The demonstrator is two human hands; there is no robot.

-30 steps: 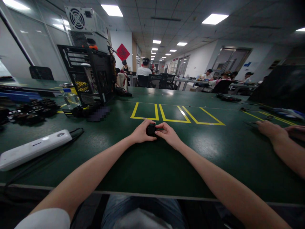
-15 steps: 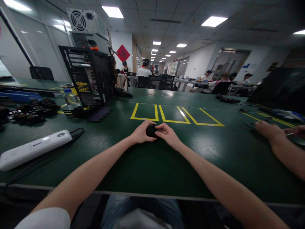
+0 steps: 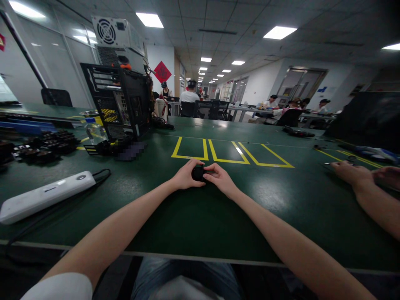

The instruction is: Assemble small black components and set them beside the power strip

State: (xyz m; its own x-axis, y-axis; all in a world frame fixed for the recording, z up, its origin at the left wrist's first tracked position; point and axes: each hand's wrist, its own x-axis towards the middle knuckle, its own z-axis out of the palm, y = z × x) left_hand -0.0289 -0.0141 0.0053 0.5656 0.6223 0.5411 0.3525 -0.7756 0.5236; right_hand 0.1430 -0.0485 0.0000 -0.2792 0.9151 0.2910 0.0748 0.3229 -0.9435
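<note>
Just in front of the yellow tape outlines, a small black rounded part [image 3: 198, 172] is held at the middle of the green table [image 3: 200, 225]. My left hand [image 3: 185, 175] is closed around its left side, thumb below and fingers above. On the right side of the part, my right hand [image 3: 220, 179] makes a pinch with thumb and fingertips against it. Whether the right fingertips also hold a smaller piece is too small to tell. The part's exact kind does not show.
A white power strip [image 3: 46, 196] with a black cable lies at left, near a pile of black parts [image 3: 46, 146]. Behind stand an open computer case [image 3: 117, 100] and a water bottle [image 3: 94, 131]. At right, a co-worker's hand [image 3: 351, 173] works over the table.
My hands keep their grip on the black part and have barely moved. The view has tilted slightly up. At right, the co-worker's hands have shifted slightly.
</note>
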